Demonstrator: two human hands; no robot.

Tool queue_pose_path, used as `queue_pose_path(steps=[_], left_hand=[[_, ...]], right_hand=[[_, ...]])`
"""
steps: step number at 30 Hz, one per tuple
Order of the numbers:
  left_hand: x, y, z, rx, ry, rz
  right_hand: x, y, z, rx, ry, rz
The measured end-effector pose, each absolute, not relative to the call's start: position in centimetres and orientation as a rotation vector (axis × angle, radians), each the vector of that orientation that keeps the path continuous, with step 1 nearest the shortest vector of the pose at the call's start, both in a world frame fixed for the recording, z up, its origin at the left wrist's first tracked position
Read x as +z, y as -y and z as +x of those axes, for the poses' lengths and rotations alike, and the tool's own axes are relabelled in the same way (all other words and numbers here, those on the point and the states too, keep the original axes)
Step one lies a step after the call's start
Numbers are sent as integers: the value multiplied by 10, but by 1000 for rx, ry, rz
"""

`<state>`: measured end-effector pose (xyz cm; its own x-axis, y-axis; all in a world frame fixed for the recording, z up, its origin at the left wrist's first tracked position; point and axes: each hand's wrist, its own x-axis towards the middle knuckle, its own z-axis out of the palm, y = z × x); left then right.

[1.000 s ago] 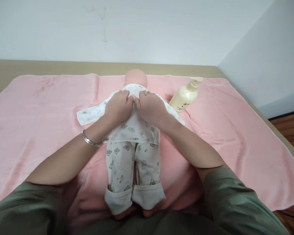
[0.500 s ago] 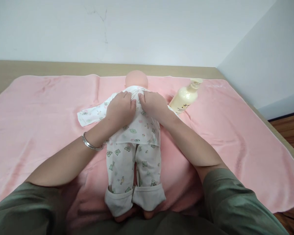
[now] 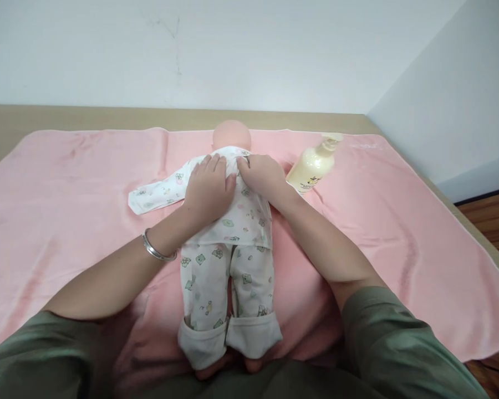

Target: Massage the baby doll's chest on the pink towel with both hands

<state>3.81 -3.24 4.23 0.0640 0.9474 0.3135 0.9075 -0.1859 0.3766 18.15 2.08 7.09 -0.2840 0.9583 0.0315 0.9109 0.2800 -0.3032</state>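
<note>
A bald baby doll [image 3: 232, 134] lies stretched out with its head away from me; no face shows. It wears a white printed shirt [image 3: 241, 221] and matching trousers [image 3: 205, 288] with turned-up cuffs. My left hand [image 3: 211, 185] rests open on the left part of the shirt's upper body, fingers laid over the cloth. At the right shoulder, my right hand [image 3: 261, 176] has its fingers curled in and closed on the shirt, the thumb toward the middle. The left sleeve [image 3: 156, 195] spreads flat to the side. My right wrist and forearm hide most of the other sleeve.
A pale yellow pump bottle [image 3: 314, 166] leans or lies just beyond my right wrist. Under everything is a pink blanket [image 3: 399, 221] on a wooden surface [image 3: 108, 115]. A white wall [image 3: 249, 55] stands behind, and another wall closes the right side.
My left hand has loosened from the cloth, its fingers now flatter, and shifted slightly right. The shirt's upper middle looks less bunched. My right hand has barely moved.
</note>
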Motion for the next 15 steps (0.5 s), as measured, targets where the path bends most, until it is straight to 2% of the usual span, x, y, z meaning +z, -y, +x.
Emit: queue_pose_path(steps=[6, 8, 15], left_hand=[[49, 9, 22, 696, -1906, 2093], [51, 2, 17, 707, -1914, 2034], [42, 21, 31, 778, -1953, 2220]], right_hand=[[57, 6, 168, -115, 2446, -1535], [55, 12, 164, -171, 2453, -1484], [62, -13, 172, 274, 2316, -1616]])
